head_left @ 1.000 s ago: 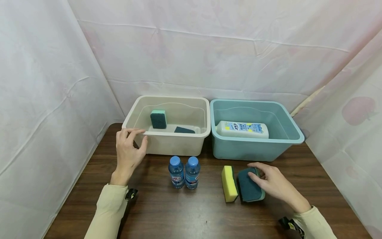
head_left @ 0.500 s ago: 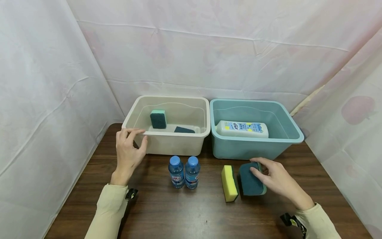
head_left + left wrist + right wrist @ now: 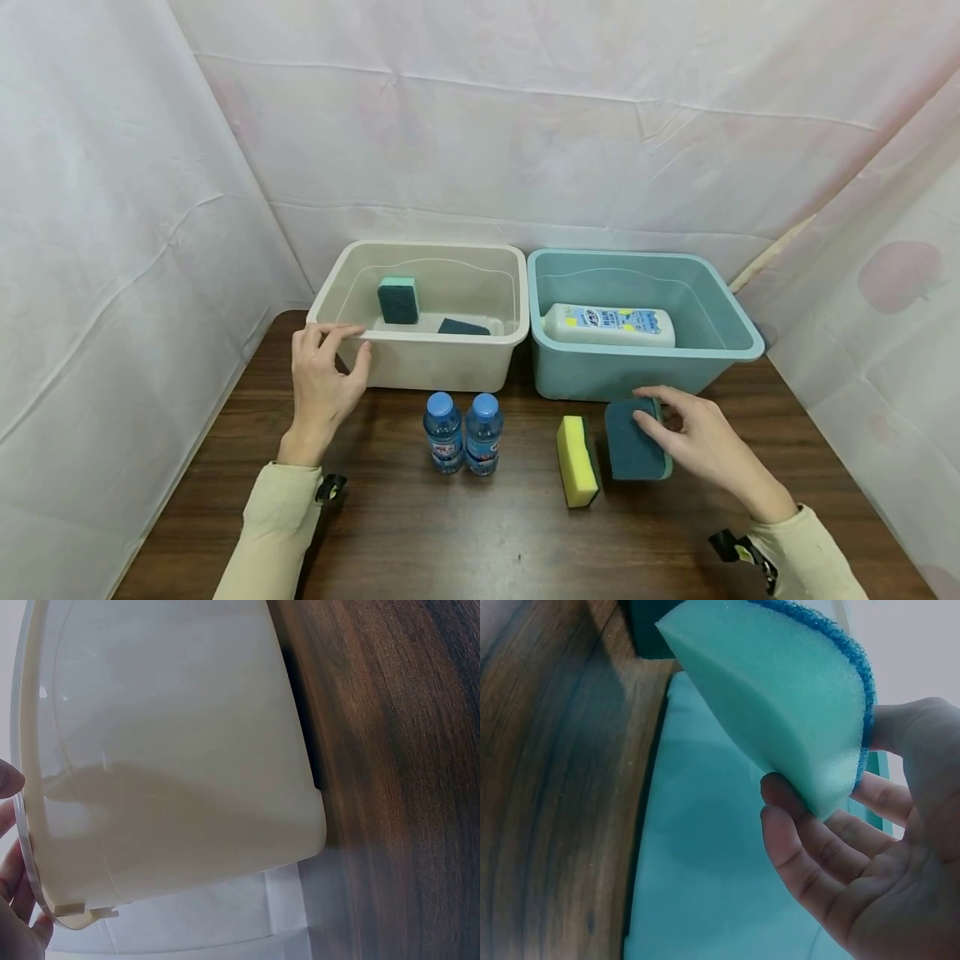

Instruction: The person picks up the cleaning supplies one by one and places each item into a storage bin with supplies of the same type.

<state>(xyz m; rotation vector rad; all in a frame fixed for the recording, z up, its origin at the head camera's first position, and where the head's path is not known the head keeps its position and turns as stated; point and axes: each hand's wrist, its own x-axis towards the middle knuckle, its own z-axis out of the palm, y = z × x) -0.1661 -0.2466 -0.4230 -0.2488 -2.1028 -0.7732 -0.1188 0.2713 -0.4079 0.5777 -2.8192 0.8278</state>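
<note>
My right hand [image 3: 701, 437] pinches a green sponge [image 3: 633, 442] with a dark scouring side, between thumb and fingers. The right wrist view shows the sponge [image 3: 780, 690] bent in the grip, its light green foam side towards the camera. Left of it a yellow sponge [image 3: 575, 462] stands on edge on the table. At the beige bin [image 3: 427, 362], my left hand [image 3: 322, 383] holds the front left rim, fingers over it and thumb outside. The left wrist view has the bin's wall [image 3: 172, 750] filling most of it, with the fingertips [image 3: 11, 780] at the rim.
Two small water bottles [image 3: 444, 437] with blue caps stand before the beige bin. Inside that bin are two dark green sponges [image 3: 398, 300]. A teal bin [image 3: 615, 375] beside it holds a white detergent bottle [image 3: 609, 325] lying down. Fabric walls [image 3: 480, 150] enclose the wooden table [image 3: 480, 542].
My right hand has lifted the green sponge off the table and shifted it a little towards the teal bin. The left hand has stayed on the beige rim.
</note>
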